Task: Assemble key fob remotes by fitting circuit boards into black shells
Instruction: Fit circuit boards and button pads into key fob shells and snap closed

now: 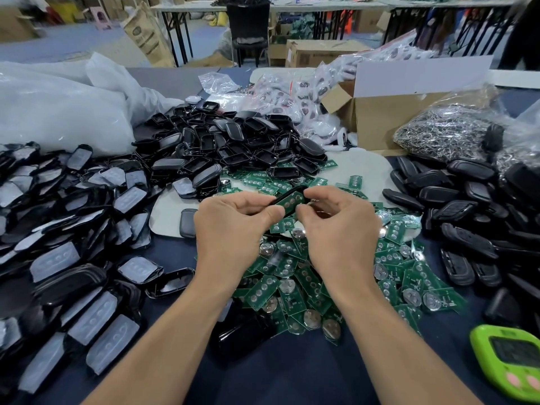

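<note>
Black shell (287,191) is up between both my hands, above the table, tilted. A green circuit board (290,201) sits in it, button pads facing me. My left hand (230,226) pinches the shell's left end, thumb curled onto it. My right hand (340,226) pinches the right end, fingers curled. Under my hands is a loose pile of green boards (292,276) on the dark blue tabletop (292,375). Heap of empty shells (233,144) behind. Shells with white pads (73,229) left, black covers (467,206) right. Green timer (508,358) at near right corner.
</note>
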`<move>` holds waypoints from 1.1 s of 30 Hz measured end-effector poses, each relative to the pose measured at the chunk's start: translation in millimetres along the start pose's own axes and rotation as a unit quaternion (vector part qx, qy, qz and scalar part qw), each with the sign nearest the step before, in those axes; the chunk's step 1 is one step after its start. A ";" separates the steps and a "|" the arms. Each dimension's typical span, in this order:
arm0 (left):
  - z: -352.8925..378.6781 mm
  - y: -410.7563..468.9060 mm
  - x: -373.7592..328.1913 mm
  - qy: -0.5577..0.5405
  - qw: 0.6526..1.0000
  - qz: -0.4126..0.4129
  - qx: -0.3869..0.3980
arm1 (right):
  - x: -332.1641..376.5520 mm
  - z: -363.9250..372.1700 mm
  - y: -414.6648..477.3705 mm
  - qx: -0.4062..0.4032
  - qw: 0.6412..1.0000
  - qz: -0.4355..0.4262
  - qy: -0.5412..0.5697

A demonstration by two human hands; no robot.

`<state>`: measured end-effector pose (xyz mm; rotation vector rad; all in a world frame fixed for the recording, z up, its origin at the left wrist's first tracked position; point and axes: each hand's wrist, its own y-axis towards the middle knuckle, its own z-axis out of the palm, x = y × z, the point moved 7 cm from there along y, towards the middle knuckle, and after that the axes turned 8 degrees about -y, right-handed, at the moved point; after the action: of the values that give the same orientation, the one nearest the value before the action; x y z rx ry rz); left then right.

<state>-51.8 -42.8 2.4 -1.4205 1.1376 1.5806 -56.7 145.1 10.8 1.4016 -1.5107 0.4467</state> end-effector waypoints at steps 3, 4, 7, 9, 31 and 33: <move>-0.2 0.6 1.5 -0.015 1.000 -0.005 0.002 | 4.9 -2.4 -1.0 0.000 1.000 -0.014 -0.009; -0.5 0.7 1.6 -0.020 1.000 -0.005 0.001 | 7.0 -3.4 -1.9 -0.002 1.000 -0.022 -0.015; -1.8 1.4 0.0 -0.033 0.999 0.001 0.002 | 13.5 -5.5 -2.9 -0.013 0.998 -0.056 -0.029; -2.5 1.6 -1.0 -0.043 0.999 0.005 0.001 | 18.9 -6.0 -3.9 -0.019 0.996 -0.080 -0.042; -2.4 0.7 -2.4 0.007 1.000 0.008 -0.008 | 2.4 1.2 5.1 0.036 0.999 0.006 0.032; -2.4 0.8 -3.4 0.016 1.000 0.009 -0.005 | 4.3 0.2 5.7 0.033 0.999 -0.001 0.032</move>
<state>-51.3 -45.2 5.9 -1.4508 1.1656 1.5831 -61.3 144.1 16.3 1.4266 -1.4535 0.5395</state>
